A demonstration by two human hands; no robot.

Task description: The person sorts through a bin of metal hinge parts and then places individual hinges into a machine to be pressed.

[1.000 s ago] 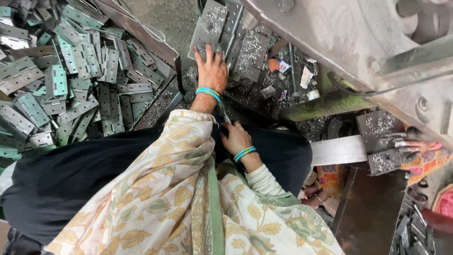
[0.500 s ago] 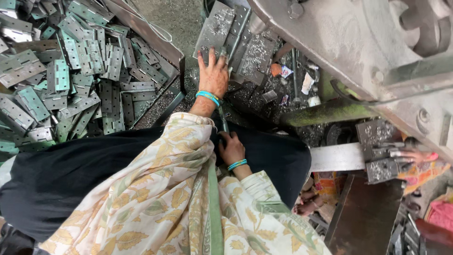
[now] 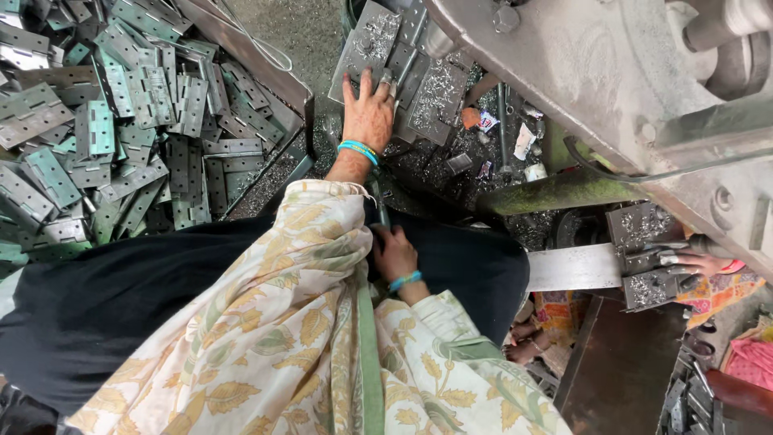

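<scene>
Head view, reading from my own lap outward. Nearest is my right hand point(image 3: 394, 256), low against the dark cloth over my lap, just past the yellow leaf-print sleeve. Its fingers are curled round a slim dark rod point(image 3: 378, 211) that runs from the fist straight away from me. I cannot tell what the rod ends in, since its far end passes behind the other wrist.

Further out is my left hand point(image 3: 369, 113), arm extended, turquoise bangles at the wrist. The palm lies flat and the fingers are spread on a grey metal plate point(image 3: 364, 50) dusted with bright filings. It presses down on the plate and grips nothing.

Key relation: the plate lies directly ahead of both hands, on the same line as the rod. Its long axis runs away from me, tilted slightly to the right in the frame. The left hand is already in contact with it; the right hand is well short of it, near my body. I judge that any work on the plate belongs to the left hand.

A second plate point(image 3: 439, 97) lies just beside the first, on its right, amid scattered swarf. To the left, behind a low tray wall, sits a pile of green-grey hinge leaves point(image 3: 105, 137), well apart from both hands. At far right another person's hand point(image 3: 702, 262) rests at the press tooling point(image 3: 648, 258).
</scene>
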